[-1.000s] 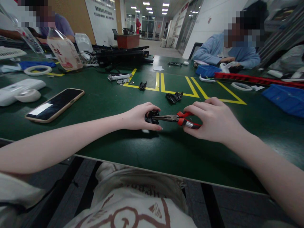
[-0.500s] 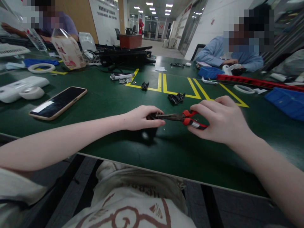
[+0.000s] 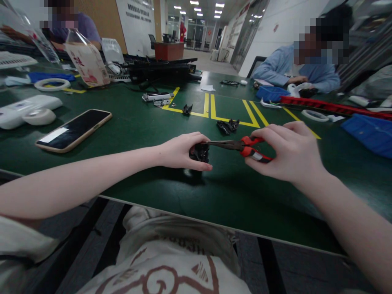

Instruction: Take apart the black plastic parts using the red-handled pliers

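My left hand (image 3: 183, 151) grips a small dark part (image 3: 200, 152) between thumb and fingers, just above the table; its exact kind is not clear. Red-and-black needle-nose pliers (image 3: 249, 148) are held by the handles in my right hand (image 3: 289, 153). Their long jaws reach left, and the tips meet the upper edge of the dark part. Whether the tips pinch something there is too small to tell. Beyond my hands lie crumpled black scraps (image 3: 227, 126) and a smaller black piece (image 3: 187, 109).
A phone (image 3: 75, 130), a white device (image 3: 29, 111) and a tape roll (image 3: 39, 117) lie on the left of the green table (image 3: 171, 196). Behind them stands a bottle (image 3: 85, 61). Blue trays (image 3: 370, 132) and a red strip (image 3: 337, 107) are at right. Two people sit across.
The pliers and my right hand have shifted slightly right, and the tips have risen to the part's upper edge. My left fingers have spread, exposing more of the dark part.
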The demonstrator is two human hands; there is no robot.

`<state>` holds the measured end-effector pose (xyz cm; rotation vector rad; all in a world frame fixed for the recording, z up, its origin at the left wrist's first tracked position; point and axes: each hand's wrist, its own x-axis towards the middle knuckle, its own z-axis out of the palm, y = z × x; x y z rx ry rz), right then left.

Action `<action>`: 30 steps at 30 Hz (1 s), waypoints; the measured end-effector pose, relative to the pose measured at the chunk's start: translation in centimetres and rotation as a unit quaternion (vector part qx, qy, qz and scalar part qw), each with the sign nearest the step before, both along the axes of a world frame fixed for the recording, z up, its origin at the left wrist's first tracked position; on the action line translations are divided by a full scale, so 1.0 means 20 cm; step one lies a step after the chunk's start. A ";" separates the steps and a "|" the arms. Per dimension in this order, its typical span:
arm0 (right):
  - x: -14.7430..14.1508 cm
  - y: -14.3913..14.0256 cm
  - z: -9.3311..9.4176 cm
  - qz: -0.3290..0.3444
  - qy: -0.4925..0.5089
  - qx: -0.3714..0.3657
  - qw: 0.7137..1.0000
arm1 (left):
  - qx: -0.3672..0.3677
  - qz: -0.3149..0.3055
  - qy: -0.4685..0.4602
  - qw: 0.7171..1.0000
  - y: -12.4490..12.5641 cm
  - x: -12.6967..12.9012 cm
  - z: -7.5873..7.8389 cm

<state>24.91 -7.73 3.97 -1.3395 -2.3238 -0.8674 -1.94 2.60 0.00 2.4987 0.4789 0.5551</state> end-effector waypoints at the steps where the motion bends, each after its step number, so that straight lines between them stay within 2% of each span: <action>1: 0.00 0.00 0.00 0.002 0.006 0.002 1.000 | -0.001 0.001 -0.001 1.000 0.00 0.00 0.00; 8: 0.02 0.03 -0.02 0.022 0.033 -0.021 0.999 | -0.025 0.022 -0.006 0.999 -0.01 0.00 0.01; 14: 0.02 0.02 -0.01 0.035 0.045 -0.016 0.998 | 0.001 0.021 -0.025 0.999 -0.02 -0.01 0.01; 24: -0.01 0.01 -0.01 0.048 0.124 -0.075 0.988 | -0.038 -0.066 -0.066 0.995 -0.02 -0.01 0.00; 30: -0.03 0.00 0.01 0.058 0.179 -0.140 0.972 | -0.064 -0.101 -0.069 0.990 -0.03 -0.02 -0.01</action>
